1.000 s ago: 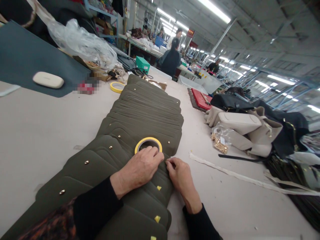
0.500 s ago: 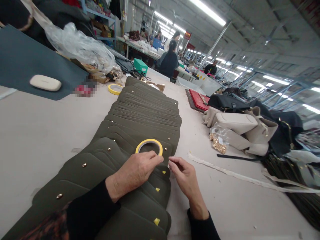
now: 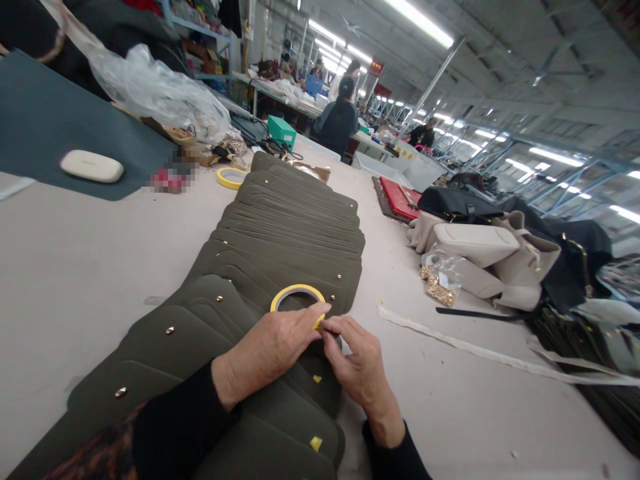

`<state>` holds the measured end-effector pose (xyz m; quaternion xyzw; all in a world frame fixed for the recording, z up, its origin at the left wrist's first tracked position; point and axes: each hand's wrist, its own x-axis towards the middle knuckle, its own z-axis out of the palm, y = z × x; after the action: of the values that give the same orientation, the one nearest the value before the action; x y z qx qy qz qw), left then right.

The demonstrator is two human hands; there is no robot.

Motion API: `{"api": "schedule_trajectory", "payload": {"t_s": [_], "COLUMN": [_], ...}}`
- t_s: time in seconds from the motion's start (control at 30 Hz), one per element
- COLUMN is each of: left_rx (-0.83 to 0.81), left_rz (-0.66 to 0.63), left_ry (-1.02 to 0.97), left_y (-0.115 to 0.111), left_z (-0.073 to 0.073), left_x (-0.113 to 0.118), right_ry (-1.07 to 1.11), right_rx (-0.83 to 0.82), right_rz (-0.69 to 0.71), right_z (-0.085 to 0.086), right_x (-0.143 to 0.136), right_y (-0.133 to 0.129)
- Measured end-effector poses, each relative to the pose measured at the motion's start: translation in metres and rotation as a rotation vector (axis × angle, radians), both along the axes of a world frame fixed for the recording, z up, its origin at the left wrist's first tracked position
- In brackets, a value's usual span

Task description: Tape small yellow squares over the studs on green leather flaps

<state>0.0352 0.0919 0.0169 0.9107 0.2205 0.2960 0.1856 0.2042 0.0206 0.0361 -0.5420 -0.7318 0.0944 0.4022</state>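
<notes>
A roll of yellow tape (image 3: 299, 289) stands tilted in my left hand (image 3: 273, 350), whose fingers close around its near side. My right hand (image 3: 357, 360) meets it at the roll's near right edge, thumb and forefinger pinched together. Whatever lies in that pinch is too small to make out, though it is close to the tape. Beneath both hands spreads a long overlapping row of dark olive panels (image 3: 200, 340) with rounded corners and small metal studs. Small yellow tape pieces (image 3: 315, 444) stick to the right ends of the nearest panels.
A second yellow tape roll (image 3: 231, 178) lies beyond the panels at left. Beige bags (image 3: 475, 240) and a bag of gold-coloured hardware (image 3: 441, 288) sit at right, near a pale strip (image 3: 450, 341). A white case (image 3: 92, 167) rests on dark sheeting at left. People work farther back.
My right hand has moved left and now meets my left hand at the tape roll. The roll has shifted down slightly in my left hand.
</notes>
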Motion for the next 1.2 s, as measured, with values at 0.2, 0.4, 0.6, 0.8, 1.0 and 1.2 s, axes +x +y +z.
{"api": "schedule_trajectory", "payload": {"t_s": [0.2, 0.4, 0.6, 0.8, 1.0, 1.2], "left_rx": [-0.037, -0.034, 0.097, 0.215, 0.215, 0.205], "left_rz": [-0.037, -0.025, 0.092, 0.158, 0.156, 0.209], "left_ry": [-0.013, 0.051, 0.129, 0.024, -0.125, 0.209], "left_y": [-0.002, -0.003, -0.006, -0.008, -0.022, -0.002], "left_z": [0.006, 0.009, 0.012, 0.013, 0.021, 0.014], "left_x": [-0.001, -0.001, 0.002, 0.004, 0.002, 0.002], "right_ry": [-0.061, -0.104, 0.228, 0.700, 0.844, 0.731], "right_rx": [0.056, 0.122, -0.110, -0.419, -0.404, -0.405], "right_rz": [-0.015, -0.128, -0.309, -0.321, -0.478, -0.405], "right_z": [-0.003, -0.008, -0.007, 0.000, -0.012, -0.032], "right_x": [-0.002, -0.007, -0.015, -0.023, 0.002, 0.027], "right_y": [0.000, -0.004, -0.004, 0.005, 0.020, 0.025]}}
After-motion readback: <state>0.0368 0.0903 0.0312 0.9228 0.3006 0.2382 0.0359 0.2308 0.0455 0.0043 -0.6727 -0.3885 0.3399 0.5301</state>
